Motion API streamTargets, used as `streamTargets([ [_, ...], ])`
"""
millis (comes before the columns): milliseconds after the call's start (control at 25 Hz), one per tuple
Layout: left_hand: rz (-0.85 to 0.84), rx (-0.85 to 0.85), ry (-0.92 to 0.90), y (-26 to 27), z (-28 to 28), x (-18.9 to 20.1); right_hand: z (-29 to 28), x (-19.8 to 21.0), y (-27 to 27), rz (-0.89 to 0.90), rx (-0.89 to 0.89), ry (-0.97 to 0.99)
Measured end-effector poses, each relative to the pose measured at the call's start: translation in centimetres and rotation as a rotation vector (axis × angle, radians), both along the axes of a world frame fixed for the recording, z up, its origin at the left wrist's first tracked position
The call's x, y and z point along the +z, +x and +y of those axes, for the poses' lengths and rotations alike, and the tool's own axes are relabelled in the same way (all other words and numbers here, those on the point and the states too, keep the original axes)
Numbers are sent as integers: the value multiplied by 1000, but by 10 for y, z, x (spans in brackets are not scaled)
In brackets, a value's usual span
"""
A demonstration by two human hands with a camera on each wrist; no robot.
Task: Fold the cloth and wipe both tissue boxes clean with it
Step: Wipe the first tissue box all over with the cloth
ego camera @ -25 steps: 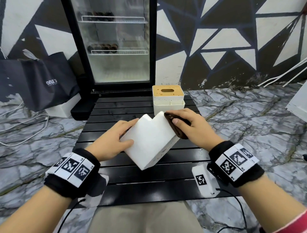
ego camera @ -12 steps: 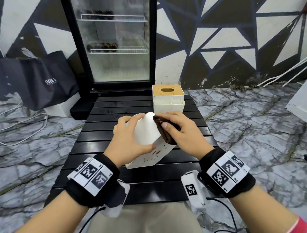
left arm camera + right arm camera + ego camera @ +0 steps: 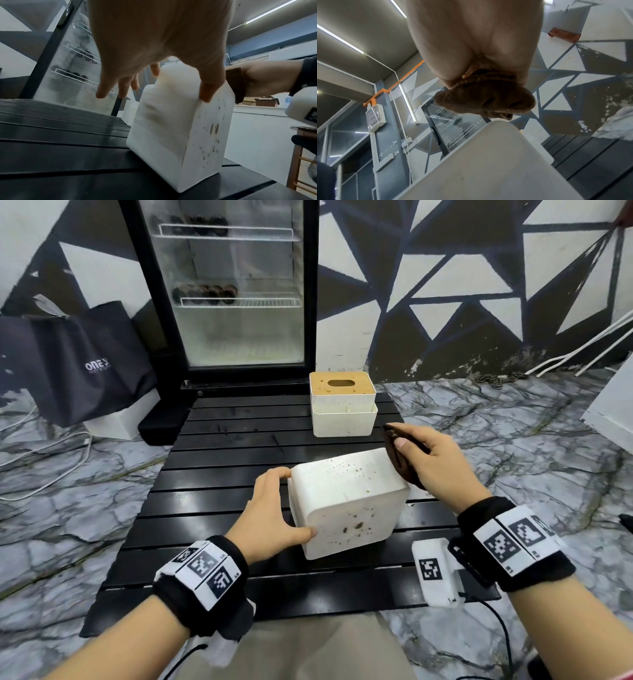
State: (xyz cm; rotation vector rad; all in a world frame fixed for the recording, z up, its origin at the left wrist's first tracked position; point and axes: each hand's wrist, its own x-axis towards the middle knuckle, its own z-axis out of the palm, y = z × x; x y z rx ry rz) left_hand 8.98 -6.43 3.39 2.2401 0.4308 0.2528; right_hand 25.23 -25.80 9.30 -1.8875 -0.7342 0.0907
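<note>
Turning: a person's left hand (image 3: 274, 518) is gripping the near white tissue box (image 3: 346, 501), which has swung round since a moment ago, so its speckled faces are now showing.
Cloth: the right hand (image 3: 435, 463) is clutching the folded brown cloth (image 3: 399, 457) at the box's far right corner.
Waiting: a second tissue box (image 3: 342, 405), wooden-lidded, is standing behind on the black slatted table (image 3: 219, 474).
Meaning: fresh stains are being exposed for wiping.

White tissue box (image 3: 346, 501) flecked brown, brown cloth (image 3: 399, 457), black slatted worktop (image 3: 222, 474), grey-veined marble floor (image 3: 513, 440), black-and-white triangle wall (image 3: 445, 285).
</note>
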Motion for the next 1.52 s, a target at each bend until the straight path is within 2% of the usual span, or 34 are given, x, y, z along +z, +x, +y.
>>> streamTargets([
  [240,-68,-89,-147,3,0,3,1,-10,4,-55,-95,-105],
  [480,-83,-154,-182,15,-5,10,17,-22,7,-145,-165,-261],
  [720,-136,-119,-238,16,-7,1,11,-42,-16,-215,-166,-97],
  [840,-140,-109,-264,17,-8,0,2,-48,-23,-239,-164,-74],
  [1040,-141,-127,-293,17,-9,0,15,-31,-3,-87,-113,-121],
  [1280,-155,-109,-268,17,-11,-3,3,-42,-18,-95,-133,-16],
  [1520,-158,-119,-302,17,-11,-3,13,-33,-1,-52,-113,-81],
])
